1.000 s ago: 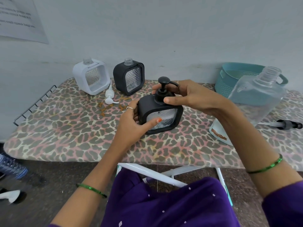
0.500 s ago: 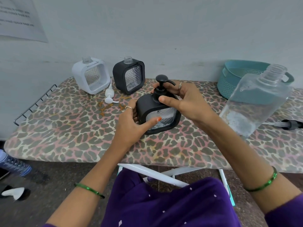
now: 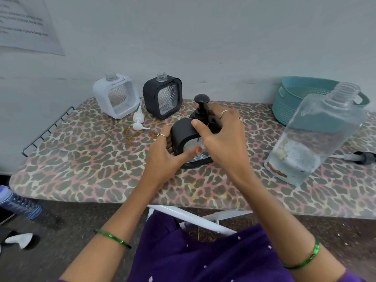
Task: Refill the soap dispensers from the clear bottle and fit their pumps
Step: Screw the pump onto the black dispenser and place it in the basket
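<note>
With the left hand (image 3: 162, 157) gripping the black dispenser (image 3: 183, 137) mid-counter (image 3: 91, 159) and the right hand (image 3: 221, 139) curled round its pump (image 3: 201, 107) collar, a crooked twist could cross-thread it, or tip the dispenser and spill soap toward the open clear bottle (image 3: 317, 135).

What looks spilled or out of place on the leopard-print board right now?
Amber patches stain the leopard-print board cover at, beside the loose white pump lying on its side: they look like spilled soap. A black pump also lies loose behind the clear refill bottle. Nothing looks broken.
</note>
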`<action>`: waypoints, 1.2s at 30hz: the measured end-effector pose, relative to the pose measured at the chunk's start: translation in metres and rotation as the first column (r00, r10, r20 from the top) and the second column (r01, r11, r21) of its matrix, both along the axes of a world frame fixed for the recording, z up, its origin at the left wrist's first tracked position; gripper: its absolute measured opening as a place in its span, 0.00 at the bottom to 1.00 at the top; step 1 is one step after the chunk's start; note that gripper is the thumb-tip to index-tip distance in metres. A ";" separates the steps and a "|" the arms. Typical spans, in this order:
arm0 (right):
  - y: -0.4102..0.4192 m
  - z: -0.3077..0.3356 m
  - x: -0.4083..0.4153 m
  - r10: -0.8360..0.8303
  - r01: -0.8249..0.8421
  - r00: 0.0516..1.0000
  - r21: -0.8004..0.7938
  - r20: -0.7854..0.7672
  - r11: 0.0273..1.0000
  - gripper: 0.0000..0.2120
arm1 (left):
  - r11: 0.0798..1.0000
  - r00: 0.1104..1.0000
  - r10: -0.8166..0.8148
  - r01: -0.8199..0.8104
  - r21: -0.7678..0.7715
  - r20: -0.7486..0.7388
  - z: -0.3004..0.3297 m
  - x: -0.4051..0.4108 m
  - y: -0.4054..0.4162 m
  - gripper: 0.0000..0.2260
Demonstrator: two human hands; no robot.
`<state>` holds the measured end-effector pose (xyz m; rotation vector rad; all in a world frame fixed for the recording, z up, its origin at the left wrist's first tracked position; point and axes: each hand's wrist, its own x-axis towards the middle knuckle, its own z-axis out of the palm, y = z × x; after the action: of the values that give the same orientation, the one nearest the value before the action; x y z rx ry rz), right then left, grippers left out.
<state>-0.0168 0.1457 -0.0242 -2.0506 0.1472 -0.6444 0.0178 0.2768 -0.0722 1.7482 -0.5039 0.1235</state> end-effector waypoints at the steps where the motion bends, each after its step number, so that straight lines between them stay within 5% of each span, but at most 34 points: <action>1: -0.005 0.006 0.000 0.077 -0.077 0.997 0.000 -0.013 0.997 0.06 | 1.000 1.000 -0.008 0.008 -0.012 -0.014 0.000 0.001 0.001 0.24; 6: -0.042 0.024 0.012 0.489 -0.495 0.861 -0.008 -0.136 0.869 0.13 | 0.996 0.992 -0.072 0.065 -0.067 -0.108 -0.002 0.004 0.002 0.25; 11: -0.058 0.039 0.023 0.673 -0.669 0.701 0.108 -0.237 0.735 0.15 | 0.986 0.971 -0.128 0.103 -0.132 -0.199 -0.001 0.006 0.005 0.24; 21: -0.038 0.022 0.015 0.465 -0.457 0.883 0.108 -0.063 0.883 0.13 | 0.999 0.997 -0.011 0.008 -0.044 -0.072 -0.004 0.006 -0.002 0.22; 30: 0.000 0.005 -0.005 -0.022 0.024 1.000 -0.092 0.022 0.995 0.07 | 0.998 0.997 0.039 -0.042 0.046 0.061 -0.005 0.001 -0.002 0.23; 33: -0.006 0.008 -0.004 0.060 -0.061 0.998 -0.106 -0.014 0.993 0.09 | 0.999 0.999 0.030 -0.031 0.044 0.036 -0.006 0.002 -0.001 0.24; 36: -0.027 0.021 -0.002 0.321 -0.324 0.941 -0.008 -0.106 0.946 0.12 | 0.997 0.999 0.035 -0.038 0.068 0.039 -0.007 0.003 0.000 0.23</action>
<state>-0.0190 0.1188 -0.0031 -2.0719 -0.1375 -0.3373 0.0208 0.2768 -0.0792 1.8255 -0.5090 0.1665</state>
